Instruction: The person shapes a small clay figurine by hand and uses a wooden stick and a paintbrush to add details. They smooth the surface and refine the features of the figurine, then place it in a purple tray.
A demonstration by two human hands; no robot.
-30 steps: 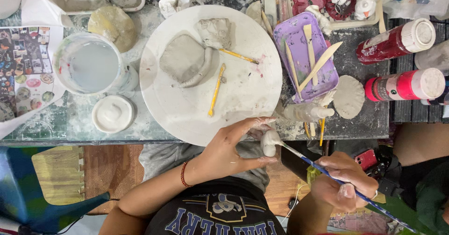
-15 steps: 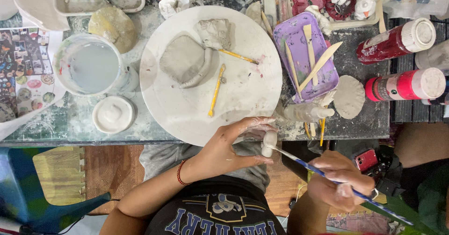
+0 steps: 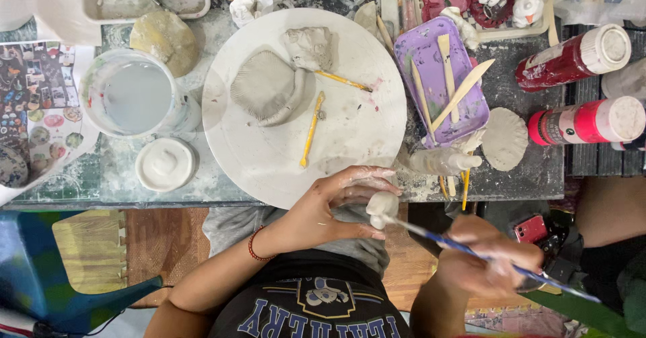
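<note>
Low in the frame, just right of centre, the left hand [image 3: 323,210] curls its fingertips around a small pale lump of clay [image 3: 381,207], held just below the edge of the round white clay-smeared board [image 3: 269,149]. The right hand [image 3: 488,260], at lower right, is closed on a thin blue-handled brush [image 3: 464,247] whose tip touches the lump. A yellow modelling tool [image 3: 311,129] lies on the board beside a ridged grey clay slab [image 3: 266,86], and a tub of cloudy water [image 3: 131,96] stands at upper left
</note>
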